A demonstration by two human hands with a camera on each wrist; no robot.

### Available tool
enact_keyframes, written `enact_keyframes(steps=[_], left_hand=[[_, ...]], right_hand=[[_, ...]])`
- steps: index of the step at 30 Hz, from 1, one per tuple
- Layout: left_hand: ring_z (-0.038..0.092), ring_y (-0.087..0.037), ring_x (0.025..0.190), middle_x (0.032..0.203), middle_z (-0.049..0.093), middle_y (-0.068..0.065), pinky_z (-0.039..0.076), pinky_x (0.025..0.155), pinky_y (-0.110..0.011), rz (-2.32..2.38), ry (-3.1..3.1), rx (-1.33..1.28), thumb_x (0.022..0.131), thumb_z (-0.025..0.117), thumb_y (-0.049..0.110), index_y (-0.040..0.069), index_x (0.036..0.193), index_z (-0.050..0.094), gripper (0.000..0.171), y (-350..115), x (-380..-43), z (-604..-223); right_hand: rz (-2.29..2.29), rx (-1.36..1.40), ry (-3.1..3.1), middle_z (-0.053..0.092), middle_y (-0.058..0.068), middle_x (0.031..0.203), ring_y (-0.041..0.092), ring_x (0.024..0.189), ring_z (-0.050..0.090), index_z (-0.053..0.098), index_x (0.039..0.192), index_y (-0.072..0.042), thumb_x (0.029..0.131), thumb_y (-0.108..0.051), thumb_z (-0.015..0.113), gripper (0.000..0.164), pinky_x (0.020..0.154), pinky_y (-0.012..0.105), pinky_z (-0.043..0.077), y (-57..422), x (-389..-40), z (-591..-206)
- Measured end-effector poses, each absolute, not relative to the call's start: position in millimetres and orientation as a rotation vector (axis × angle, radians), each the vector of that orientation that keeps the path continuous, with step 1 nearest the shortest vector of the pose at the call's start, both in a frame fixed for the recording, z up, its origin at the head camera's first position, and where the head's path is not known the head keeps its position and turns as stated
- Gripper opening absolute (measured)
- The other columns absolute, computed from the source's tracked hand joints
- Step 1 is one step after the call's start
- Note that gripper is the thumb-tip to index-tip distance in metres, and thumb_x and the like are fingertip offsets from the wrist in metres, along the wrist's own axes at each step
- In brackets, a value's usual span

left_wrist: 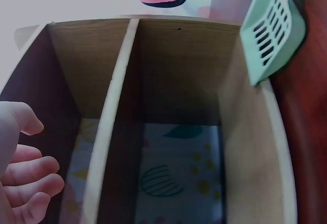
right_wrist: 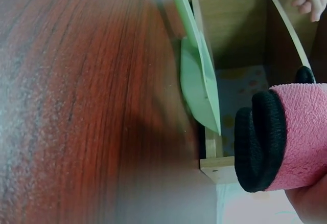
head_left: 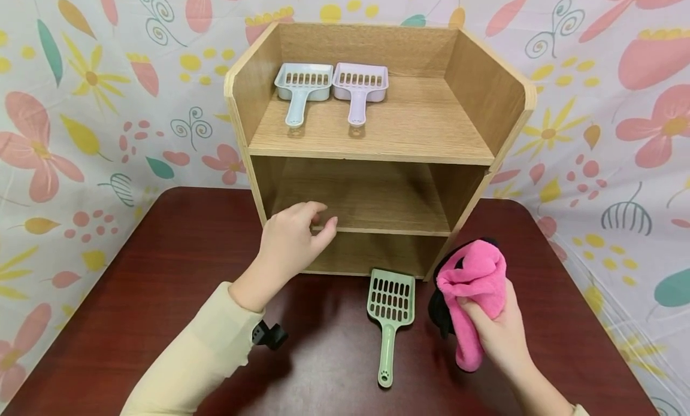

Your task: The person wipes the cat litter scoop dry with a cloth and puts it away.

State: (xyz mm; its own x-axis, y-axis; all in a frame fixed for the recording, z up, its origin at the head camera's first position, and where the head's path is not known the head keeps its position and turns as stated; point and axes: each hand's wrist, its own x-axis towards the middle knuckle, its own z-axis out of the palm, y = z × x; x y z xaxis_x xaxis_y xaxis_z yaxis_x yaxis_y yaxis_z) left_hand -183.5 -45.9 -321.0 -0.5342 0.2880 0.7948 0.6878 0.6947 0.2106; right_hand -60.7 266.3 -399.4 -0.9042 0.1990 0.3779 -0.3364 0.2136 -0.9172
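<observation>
My right hand (head_left: 501,323) grips a bunched pink cloth (head_left: 477,278) with black edging, at the right front corner of a wooden shelf unit (head_left: 372,152). The same cloth (right_wrist: 301,137) hangs folded in the right wrist view. Loosely bent and holding nothing, my left hand (head_left: 293,236) hovers before the shelf's middle level; its fingers (left_wrist: 33,175) show in the left wrist view. Between the hands, a green slotted litter scoop (head_left: 391,302) lies on the table with its handle toward me. A blue scoop (head_left: 304,84) and a lilac scoop (head_left: 360,84) sit side by side on the top shelf.
The dark red wooden table (head_left: 178,272) carries the shelf unit. A floral curtain (head_left: 135,93) hangs behind and along both sides. High side walls (head_left: 485,93) bound the top shelf. A small black device (head_left: 269,335) sits at my left wrist.
</observation>
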Motion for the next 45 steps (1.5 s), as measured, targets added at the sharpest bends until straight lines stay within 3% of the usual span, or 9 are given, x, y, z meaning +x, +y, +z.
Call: enact_keyframes(steps=[8, 15, 25, 35, 40, 45], left_hand=[[0.060, -0.012, 0.055, 0.070, 0.068, -0.001, 0.047, 0.047, -0.032, -0.710, -2.261, -0.737, 0.081, 0.067, 0.021, 0.007, 0.091, 0.070, 0.017, -43, -180, -346], [0.058, -0.008, 0.055, 0.072, 0.068, 0.002, 0.046, 0.050, -0.030, -0.796, -2.331, -0.714, 0.082, 0.067, 0.023, 0.009, 0.101, 0.066, 0.023, -40, -174, -367], [0.060, -0.006, 0.059, 0.073, 0.069, 0.003, 0.047, 0.055, -0.025, -0.929, -2.455, -0.743, 0.081, 0.066, 0.022, 0.010, 0.095, 0.067, 0.018, -37, -166, -392], [0.056, -0.002, 0.057, 0.074, 0.066, 0.002, 0.047, 0.057, -0.020, -1.442, -2.768, -0.726, 0.083, 0.066, 0.020, 0.004, 0.097, 0.067, 0.021, -27, -160, -412], [0.059, -0.007, 0.062, 0.077, 0.067, -0.002, 0.049, 0.061, -0.023, -1.596, -2.868, -0.707, 0.083, 0.065, 0.021, 0.002, 0.097, 0.068, 0.023, -23, -159, -421], [0.066, -0.023, 0.067, 0.081, 0.068, -0.017, 0.056, 0.059, -0.033, -1.990, -2.924, -0.622, 0.083, 0.066, 0.016, -0.004, 0.100, 0.063, 0.026, -17, -155, -429]], right_hand=[[1.589, 0.012, -2.226, 0.055, -0.003, 0.110, 0.002, 0.090, 0.060, 0.046, 0.119, -0.011, 0.081, 0.009, 0.064, 0.047, 0.076, 0.012, 0.046, 266, -59, -404], [1.539, 0.040, -2.320, 0.058, -0.004, 0.107, 0.004, 0.087, 0.061, 0.048, 0.117, -0.009, 0.082, 0.005, 0.064, 0.041, 0.075, 0.014, 0.047, 266, -60, -403], [1.453, -0.010, -2.397, 0.051, -0.010, 0.109, 0.000, 0.088, 0.056, 0.043, 0.121, -0.010, 0.083, 0.001, 0.065, 0.044, 0.074, 0.012, 0.046, 265, -59, -405], [1.467, 0.019, -2.385, 0.050, -0.011, 0.109, -0.001, 0.088, 0.056, 0.043, 0.122, -0.013, 0.082, 0.002, 0.067, 0.049, 0.073, 0.012, 0.046, 264, -62, -409], [1.469, 0.030, -2.383, 0.050, -0.011, 0.110, -0.002, 0.088, 0.056, 0.042, 0.125, -0.011, 0.082, 0.003, 0.067, 0.051, 0.074, 0.011, 0.046, 263, -62, -410], [1.489, 0.049, -2.367, 0.051, -0.011, 0.113, -0.002, 0.092, 0.055, 0.042, 0.127, -0.006, 0.081, 0.004, 0.067, 0.053, 0.076, 0.011, 0.045, 261, -65, -413]])
